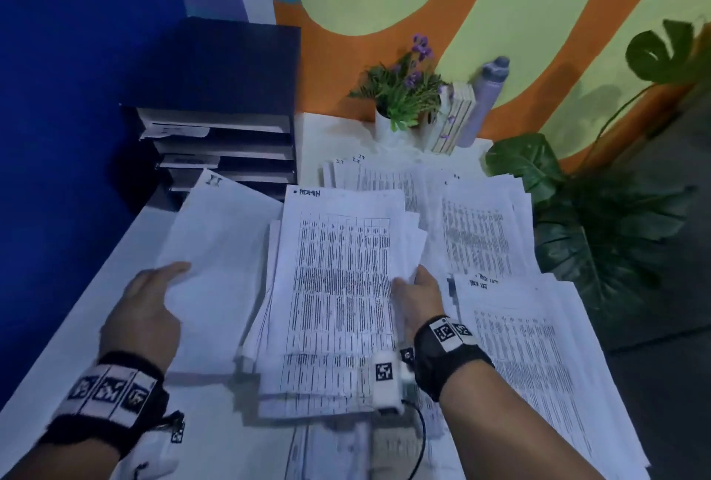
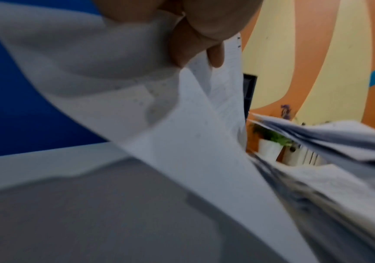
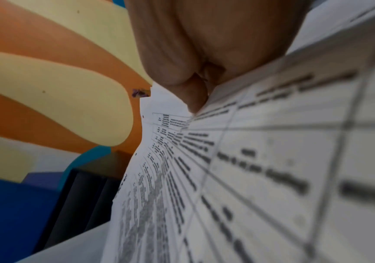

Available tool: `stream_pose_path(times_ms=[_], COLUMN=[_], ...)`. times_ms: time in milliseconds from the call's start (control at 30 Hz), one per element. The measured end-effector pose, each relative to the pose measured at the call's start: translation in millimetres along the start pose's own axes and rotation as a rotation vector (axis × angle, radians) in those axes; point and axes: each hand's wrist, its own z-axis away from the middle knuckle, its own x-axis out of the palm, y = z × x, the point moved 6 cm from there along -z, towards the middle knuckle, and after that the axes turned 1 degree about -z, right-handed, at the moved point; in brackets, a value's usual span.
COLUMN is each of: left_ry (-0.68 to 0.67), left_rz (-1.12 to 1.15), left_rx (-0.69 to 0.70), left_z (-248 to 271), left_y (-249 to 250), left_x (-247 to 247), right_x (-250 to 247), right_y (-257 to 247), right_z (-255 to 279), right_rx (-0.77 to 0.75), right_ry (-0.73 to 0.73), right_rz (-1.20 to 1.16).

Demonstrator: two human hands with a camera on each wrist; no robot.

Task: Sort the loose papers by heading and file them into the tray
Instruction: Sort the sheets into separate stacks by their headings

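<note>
A single white sheet (image 1: pixel 215 268) was held by the left hand (image 1: pixel 148 310), with the thumb on top and the other fingers hidden under the paper. In the left wrist view the fingers (image 2: pixel 195 41) were seen curled against the sheet, so this grip was closed on it. The sheet was lifted and bent, and a hand-written mark was seen at its far corner, just in front of the tray (image 1: pixel 223 141).

The tray was a dark unit with several levels, and it stood at the far left corner of the white worktop (image 1: pixel 77 345), against the blue wall. In two of its levels some papers were already seen.

To the right of the tray and nearer to the person, a thick stack of printed tables (image 1: pixel 338 287) was held at its right edge by the right hand (image 1: pixel 419 296). The thumb was laid on the top page and the fingers were under the stack, so this grip was also closed on paper. A hand-written heading was seen at the top of the first page, but it could not be read with certainty.

Further to the right of the tray, more piles of papers (image 1: pixel 500 306) were spread over the worktop. Behind them, by the painted wall, a small potted plant (image 1: pixel 404 98), some books (image 1: pixel 456 117) and a grey bottle (image 1: pixel 486 98) were placed. A large leafy plant (image 1: pixel 600 233) stood beyond the right edge of the worktop.
</note>
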Motion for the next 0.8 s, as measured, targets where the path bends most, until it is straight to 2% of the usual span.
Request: stream_pose_path(times_ms=[133,267,367,433,567,633,700,800], left_ry=[0.110,0.101,0.016,0.020,0.152,0.227,0.275,0.299], left_rz=[0.153,0.282,0.364,0.406,0.391,0.372,0.356,0.382], left_rx=[0.069,-0.071,-0.129,-0.180,-0.305,-0.376,-0.427,-0.507], left_z=[-12,-1,12,18,20,18,17,20], left_y=[38,67,84,85,68,51,33,9], left_x=[3,20,39,51,51,45,39,37], right_x=[-26,-71,-127,-165,-226,-237,-232,-192], right_y=[6,0,-10,-20,-30,-31,-29,-11], right_z=[-2,1,-11,-17,-31,-33,-33,-27], right_rx=[0.064,0.050,-0.013,-0.060,-0.131,-0.155,-0.144,-0.072], right_ry=[-0.036,0.000,0.139,0.230,0.429,0.486,0.459,0.277], right_rz=[-0.055,-0.024,0.009,0.017,0.023,-0.056,-0.052,0.011])
